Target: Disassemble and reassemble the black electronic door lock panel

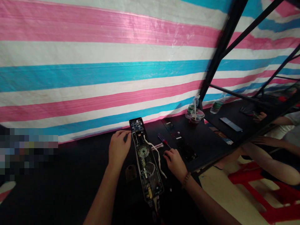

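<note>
The left hand (119, 147) lies with its fingers curled over the upper edge of an opened smart door lock panel (145, 159), touching it, though the thumb is out of sight and a firm hold cannot be confirmed. The right hand (174, 164) sits just beside the panel's other side, fingers drawn narrow near a white wire (157, 157) that loops out over the edge; whether they pinch anything cannot be told. A beaded bracelet (186, 179) circles that wrist. The panel lies lengthwise between the hands, its circuit board (136, 126) at the far end.

Just beyond the right hand lies a screwdriver (163, 140) with a red and blue handle, beside a dark flat panel (186, 151). A small brown piece (130, 172) rests left of the lock on the black tabletop (70, 175). Farther off stand a plastic cup with a straw (195, 116) and a water bottle (217, 107), near a flat silver bar (231, 124).

A pink, white and blue striped tarpaulin (98, 68) forms the wall, crossed by a black metal frame (222, 50). At right, a co-worker's hands (260, 117) reach in, beyond a red plastic stool (264, 190) on a pale floor (225, 190). A pixelated patch hides the left edge, and the lock's near end fades into shadow.
</note>
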The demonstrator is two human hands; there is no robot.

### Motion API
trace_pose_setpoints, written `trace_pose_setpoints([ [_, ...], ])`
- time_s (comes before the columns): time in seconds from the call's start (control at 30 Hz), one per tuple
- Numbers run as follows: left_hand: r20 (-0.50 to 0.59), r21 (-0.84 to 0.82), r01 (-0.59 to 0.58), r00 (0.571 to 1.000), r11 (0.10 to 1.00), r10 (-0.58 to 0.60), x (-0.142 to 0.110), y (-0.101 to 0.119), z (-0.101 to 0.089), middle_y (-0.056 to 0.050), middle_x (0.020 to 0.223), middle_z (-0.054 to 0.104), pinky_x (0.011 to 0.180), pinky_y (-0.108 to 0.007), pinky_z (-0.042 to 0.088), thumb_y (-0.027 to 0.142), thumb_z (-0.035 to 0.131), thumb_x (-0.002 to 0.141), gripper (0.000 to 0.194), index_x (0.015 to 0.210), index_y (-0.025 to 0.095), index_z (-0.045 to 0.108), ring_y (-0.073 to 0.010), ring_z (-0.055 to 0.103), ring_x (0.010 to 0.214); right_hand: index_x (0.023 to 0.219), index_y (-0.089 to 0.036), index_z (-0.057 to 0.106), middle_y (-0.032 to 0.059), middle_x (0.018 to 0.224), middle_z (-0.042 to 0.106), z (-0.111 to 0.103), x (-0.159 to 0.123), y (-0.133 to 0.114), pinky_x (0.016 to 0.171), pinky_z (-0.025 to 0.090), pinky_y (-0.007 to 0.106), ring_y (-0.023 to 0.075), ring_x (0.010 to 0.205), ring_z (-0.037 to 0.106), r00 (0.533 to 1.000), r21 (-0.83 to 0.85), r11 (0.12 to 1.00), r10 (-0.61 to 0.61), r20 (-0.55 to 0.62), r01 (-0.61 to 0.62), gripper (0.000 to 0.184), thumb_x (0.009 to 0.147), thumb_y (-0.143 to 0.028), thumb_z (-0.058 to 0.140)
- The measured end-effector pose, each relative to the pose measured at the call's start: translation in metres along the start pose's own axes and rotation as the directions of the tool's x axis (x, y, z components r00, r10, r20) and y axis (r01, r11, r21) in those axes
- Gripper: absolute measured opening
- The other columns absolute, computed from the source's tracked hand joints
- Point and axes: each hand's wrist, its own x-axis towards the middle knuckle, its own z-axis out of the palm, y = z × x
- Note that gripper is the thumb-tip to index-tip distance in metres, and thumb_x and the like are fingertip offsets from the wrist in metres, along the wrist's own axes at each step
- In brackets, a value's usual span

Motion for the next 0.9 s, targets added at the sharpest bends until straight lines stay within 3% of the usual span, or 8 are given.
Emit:
trace_pose_setpoints([
  [0.07,0.132,0.186,-0.054,0.991,0.981,0.03,0.023,0.005,0.005,-0.011,0.098,0.069,0.093,-0.04,0.047,0.035,0.051,0.088,0.03,0.092,0.019,0.075,-0.0271,0.061,0.097,0.103,-0.024,0.069,0.0109,0.093,0.063,0.0,0.001,-0.005,0.082,0.054,0.048,0.0297,0.09,0.057,1.0,0.008,1.0,0.016,-0.02,-0.016,0.022,0.086,-0.013,0.061],
  [0.17,0.283,0.384,-0.108,0.959,0.917,-0.006,0.037,0.012,0.011,-0.013,0.096,0.067,0.083,-0.038,0.048,0.032,0.053,0.086,0.026,0.087,0.019,0.075,-0.0286,0.062,0.093,0.113,-0.025,0.066,0.0109,0.103,0.061,-0.007,0.01,-0.031,0.088,0.053,0.049,0.0291,0.098,0.056,0.996,0.112,0.994,0.009,-0.084,0.0,0.03,0.086,-0.013,0.061],
  [0.27,0.302,0.458,-0.133,0.953,0.879,-0.013,0.035,0.02,0.014,-0.015,0.101,0.065,0.077,-0.038,0.048,0.028,0.05,0.088,0.026,0.088,0.016,0.073,-0.031,0.062,0.095,0.104,-0.024,0.069,0.011,0.11,0.06,-0.008,0.029,-0.067,0.093,0.051,0.047,0.0281,0.107,0.054,0.997,0.2,0.978,-0.042,-0.072,0.055,0.022,0.086,-0.014,0.062],
  [0.4,0.306,0.463,-0.137,0.952,0.876,-0.013,0.027,0.026,0.016,-0.014,0.104,0.065,0.073,-0.034,0.048,0.025,0.042,0.093,0.029,0.092,0.016,0.07,-0.0268,0.064,0.089,0.094,-0.023,0.074,0.0105,0.129,0.054,0.008,0.066,-0.103,0.101,0.043,0.049,0.0301,0.126,0.042,0.989,0.133,0.981,-0.146,0.022,0.141,0.013,0.086,-0.019,0.065],
  [0.53,0.273,0.446,-0.093,0.961,0.89,-0.036,0.02,0.028,0.021,-0.013,0.105,0.065,0.068,-0.03,0.048,0.023,0.038,0.095,0.029,0.094,0.015,0.067,-0.0222,0.066,0.081,0.088,-0.021,0.076,0.0102,0.147,0.044,0.025,0.094,-0.115,0.103,0.037,0.052,0.0334,0.137,0.031,0.992,0.058,0.995,-0.081,0.098,0.075,0.009,0.085,-0.023,0.068],
  [0.73,0.17,0.371,-0.032,0.985,0.928,-0.034,0.018,0.037,0.016,-0.012,0.102,0.068,0.078,-0.031,0.05,0.027,0.035,0.098,0.029,0.099,0.016,0.062,-0.0232,0.067,0.091,0.092,-0.021,0.076,0.0102,0.158,0.031,0.03,0.1,-0.119,0.106,0.03,0.056,0.0374,0.145,0.021,0.989,0.059,0.998,-0.012,0.146,0.003,0.016,0.085,-0.022,0.063],
  [0.83,0.059,0.216,0.025,0.998,0.976,-0.038,0.014,0.033,0.006,-0.01,0.102,0.07,0.084,-0.032,0.05,0.031,0.041,0.096,0.025,0.1,0.018,0.062,-0.0234,0.067,0.096,0.089,-0.023,0.077,0.008,0.158,0.032,0.029,0.104,-0.118,0.105,0.031,0.057,0.0375,0.144,0.024,0.98,0.079,0.996,0.019,0.196,-0.035,0.016,0.083,-0.019,0.063],
  [0.9,-0.04,0.024,0.143,0.989,0.989,-0.142,0.005,0.021,0.003,-0.008,0.095,0.072,0.083,-0.034,0.051,0.033,0.047,0.093,0.021,0.1,0.019,0.061,-0.0235,0.069,0.09,0.086,-0.024,0.078,0.0062,0.158,0.032,0.028,0.108,-0.117,0.105,0.032,0.057,0.0371,0.143,0.026,0.973,0.095,0.994,0.025,0.23,-0.048,0.015,0.08,-0.018,0.066],
])
